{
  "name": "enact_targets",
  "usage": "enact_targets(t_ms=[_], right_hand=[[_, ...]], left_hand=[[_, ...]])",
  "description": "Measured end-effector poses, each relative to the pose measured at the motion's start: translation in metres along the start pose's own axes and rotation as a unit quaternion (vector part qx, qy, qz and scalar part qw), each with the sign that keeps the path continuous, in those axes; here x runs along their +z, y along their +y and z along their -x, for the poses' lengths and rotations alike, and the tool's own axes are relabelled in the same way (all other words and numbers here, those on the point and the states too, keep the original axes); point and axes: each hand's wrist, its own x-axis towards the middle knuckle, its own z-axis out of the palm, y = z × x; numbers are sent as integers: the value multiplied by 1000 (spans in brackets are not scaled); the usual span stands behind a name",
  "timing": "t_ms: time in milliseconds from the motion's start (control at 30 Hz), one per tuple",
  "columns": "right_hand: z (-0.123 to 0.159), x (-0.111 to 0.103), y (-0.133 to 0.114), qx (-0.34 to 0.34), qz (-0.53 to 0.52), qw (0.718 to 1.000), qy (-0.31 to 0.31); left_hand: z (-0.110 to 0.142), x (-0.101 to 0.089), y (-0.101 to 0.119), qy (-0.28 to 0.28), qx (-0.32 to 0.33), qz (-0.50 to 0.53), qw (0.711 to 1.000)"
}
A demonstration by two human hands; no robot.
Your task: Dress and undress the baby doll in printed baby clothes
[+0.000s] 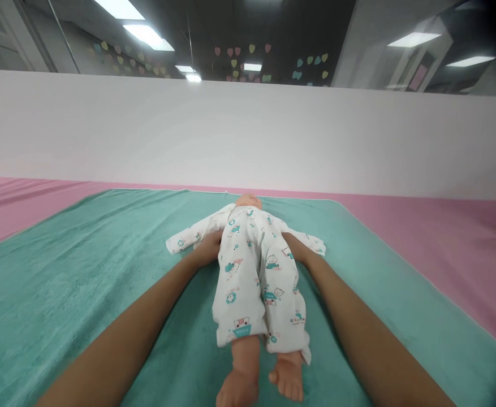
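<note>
Baby doll [256,265] supine at frame centre on teal towel [82,271], both arms extended forward, left hand [208,247] and right hand [295,247] clasping doll's torso sides, fingers partly hidden.

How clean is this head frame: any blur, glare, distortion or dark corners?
Head view: wide-angle stretch makes the doll and forearms loom; left hand and right hand at its sides are soft; ceiling lights blow out; upper right corner is vignetted dark; green towel evenly lit.
</note>
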Motion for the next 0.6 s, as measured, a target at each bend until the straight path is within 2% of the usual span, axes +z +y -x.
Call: enact_targets(t_ms=[133, 400, 500, 600], right_hand=[[-3, 3, 8, 6, 21, 1000, 21], [-5, 17, 9, 77, 75, 987, 119], [0, 20, 0, 120, 53, 975, 179], [19, 14, -25, 131, 41, 956, 261]], left_hand=[[-4, 7, -1, 11, -4, -39, 999], [-5, 17, -6, 99, -55, -101, 988], [-1, 15, 2, 158, -99, -118, 975], [17, 6, 25, 215, -149, -106, 959]])
